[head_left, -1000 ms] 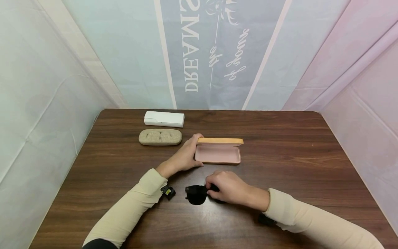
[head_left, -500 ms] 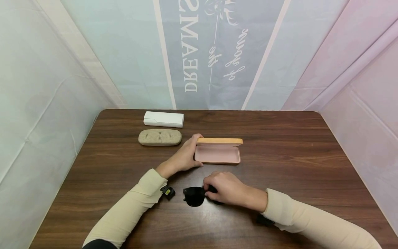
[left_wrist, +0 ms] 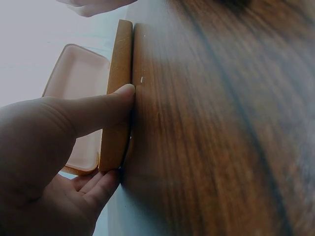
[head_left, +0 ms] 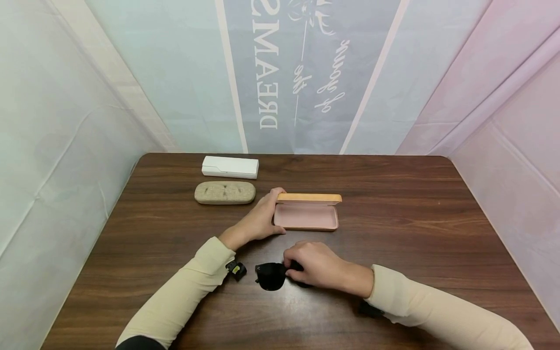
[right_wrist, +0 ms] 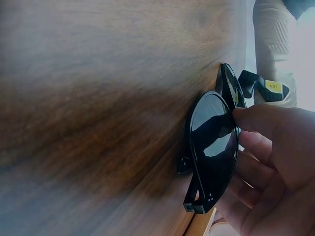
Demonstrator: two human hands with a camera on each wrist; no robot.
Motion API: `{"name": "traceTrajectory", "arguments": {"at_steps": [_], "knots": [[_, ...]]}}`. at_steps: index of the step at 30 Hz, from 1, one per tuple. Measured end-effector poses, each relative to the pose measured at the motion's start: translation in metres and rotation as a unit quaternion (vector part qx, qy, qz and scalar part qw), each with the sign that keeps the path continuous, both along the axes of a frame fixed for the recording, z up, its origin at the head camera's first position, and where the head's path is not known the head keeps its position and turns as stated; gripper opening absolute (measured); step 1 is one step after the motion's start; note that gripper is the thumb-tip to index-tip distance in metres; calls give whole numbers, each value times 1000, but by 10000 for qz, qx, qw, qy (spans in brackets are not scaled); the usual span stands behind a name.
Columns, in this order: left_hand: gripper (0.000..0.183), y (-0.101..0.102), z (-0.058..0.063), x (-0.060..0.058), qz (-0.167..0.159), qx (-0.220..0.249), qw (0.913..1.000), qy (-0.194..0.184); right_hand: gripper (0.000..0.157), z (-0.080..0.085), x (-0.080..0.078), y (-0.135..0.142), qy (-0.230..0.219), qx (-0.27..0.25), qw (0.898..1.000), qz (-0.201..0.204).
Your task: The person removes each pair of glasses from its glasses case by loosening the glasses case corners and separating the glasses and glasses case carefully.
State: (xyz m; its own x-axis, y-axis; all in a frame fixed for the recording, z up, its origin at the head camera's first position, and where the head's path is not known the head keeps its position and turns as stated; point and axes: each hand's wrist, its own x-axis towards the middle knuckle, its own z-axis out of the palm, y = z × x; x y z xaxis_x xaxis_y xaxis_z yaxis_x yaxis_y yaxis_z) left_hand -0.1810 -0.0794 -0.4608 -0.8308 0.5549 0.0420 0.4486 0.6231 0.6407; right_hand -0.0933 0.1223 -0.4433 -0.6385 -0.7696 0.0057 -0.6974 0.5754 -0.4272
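Note:
My left hand [head_left: 258, 218] grips the left end of an open glasses case [head_left: 306, 217] with an orange-yellow lid and pink lining. In the left wrist view the thumb [left_wrist: 115, 101] presses the front wall of the case [left_wrist: 116, 69], and the other fingers reach round its end. Black sunglasses [head_left: 270, 277] are nearer the table's front, pinched near the bridge by my right hand [head_left: 321, 265]. The right wrist view shows dark lenses on the sunglasses [right_wrist: 214, 142], with the right hand [right_wrist: 275, 157] beside them. In the head view that hand hides part of one lens.
A beige fabric glasses case [head_left: 225, 193] lies shut to the left of the open one. Behind it sits a white case [head_left: 230, 167], also shut. The brown wooden table [head_left: 407, 209] is bordered by hanging cloth [head_left: 197, 73] at the back and sides.
My right hand has slid slightly to the left together with the sunglasses. The left hand and the open glasses case stay where they were.

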Motion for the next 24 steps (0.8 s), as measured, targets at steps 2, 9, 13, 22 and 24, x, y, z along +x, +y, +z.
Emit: {"name": "traceTrajectory", "arguments": {"at_steps": [2, 9, 13, 22, 24], "knots": [[96, 0, 0, 0, 1, -24, 10000, -2, 18, 0, 0, -1, 26, -12, 10000, 20], [95, 0, 0, -1, -25, 10, 10000, 11, 19, 0, 0, -2, 10, -69, 10000, 34], [96, 0, -1, -1, -42, 27, 10000, 67, 19, -1, 0, -2, 38, -67, 10000, 39], [96, 0, -2, -2, -88, 31, 9998, 156, 18, -1, 3, -4, 201, 56, 9997, 102], [96, 0, -2, -2, -83, 26, 9998, 165, 18, -1, 4, -4, 157, 71, 9998, 106]]}}
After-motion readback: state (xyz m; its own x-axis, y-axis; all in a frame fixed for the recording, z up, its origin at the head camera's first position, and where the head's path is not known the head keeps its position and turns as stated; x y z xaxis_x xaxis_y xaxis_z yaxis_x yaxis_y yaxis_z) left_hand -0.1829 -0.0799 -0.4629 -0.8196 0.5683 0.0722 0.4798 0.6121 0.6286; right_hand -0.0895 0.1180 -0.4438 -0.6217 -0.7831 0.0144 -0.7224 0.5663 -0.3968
